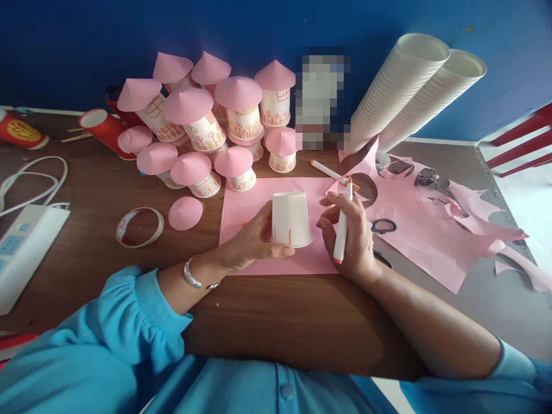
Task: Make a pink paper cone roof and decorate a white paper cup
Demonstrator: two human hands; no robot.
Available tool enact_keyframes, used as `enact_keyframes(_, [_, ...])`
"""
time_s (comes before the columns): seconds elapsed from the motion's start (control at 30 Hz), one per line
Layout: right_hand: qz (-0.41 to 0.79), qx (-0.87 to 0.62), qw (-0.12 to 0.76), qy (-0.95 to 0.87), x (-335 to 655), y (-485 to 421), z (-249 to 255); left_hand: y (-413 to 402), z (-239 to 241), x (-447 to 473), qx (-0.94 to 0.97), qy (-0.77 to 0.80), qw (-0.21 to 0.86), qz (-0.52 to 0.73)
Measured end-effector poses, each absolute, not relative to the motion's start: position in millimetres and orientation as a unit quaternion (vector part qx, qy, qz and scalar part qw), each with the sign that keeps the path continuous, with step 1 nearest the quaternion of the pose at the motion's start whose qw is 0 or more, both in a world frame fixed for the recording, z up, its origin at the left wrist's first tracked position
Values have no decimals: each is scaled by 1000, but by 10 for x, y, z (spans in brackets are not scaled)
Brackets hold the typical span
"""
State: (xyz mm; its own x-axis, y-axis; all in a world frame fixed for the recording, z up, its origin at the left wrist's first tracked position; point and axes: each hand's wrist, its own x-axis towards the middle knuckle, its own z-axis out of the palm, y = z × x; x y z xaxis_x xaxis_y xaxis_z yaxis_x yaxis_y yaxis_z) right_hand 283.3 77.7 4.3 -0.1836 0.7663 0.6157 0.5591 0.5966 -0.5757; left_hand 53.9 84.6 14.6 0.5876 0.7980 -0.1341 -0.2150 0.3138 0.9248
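In the middle of the frame, the left hand [250, 244] grasps a white cup [291, 215], mouth down, its thumb across the lower front near the rim. Just right of centre, the right hand [357, 238] grips a white marker [343, 227] between thumb and fingers.

The relation that matters is marker to cup: the marker stands to the cup's right, with a gap between them. Its long axis runs nearly up and down the frame, top leaning slightly right, roughly alongside the cup's wall; neither end points at it. The right hand is the nearer to that side of the cup. Two short orange strokes [290, 237] rise from near the rim, by the left thumb.

The left fingers are mostly hidden behind the cup, as is its far side. The marker's upper end overlaps a second marker [328, 171], so its nib is hard to make out. An orange bit [245, 224] on the pink sheet [276, 265] is largely covered by the left hand.
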Motion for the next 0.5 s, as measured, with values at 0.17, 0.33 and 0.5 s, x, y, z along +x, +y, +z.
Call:
enact_keyframes(0.17, [110, -403, 459, -784, 2845, 765, 90, 856, 95, 545, 464, 296, 755, 356])
enact_keyframes(0.33, [107, -355, 485, -792, 2870, 812, 109, 872, 77, 548, 463, 283, 759, 359])
enact_keyframes(0.5, [122, -341, 522, -772, 2861, 756, 191, 886, 106, 554, 466, 290, 755, 359])
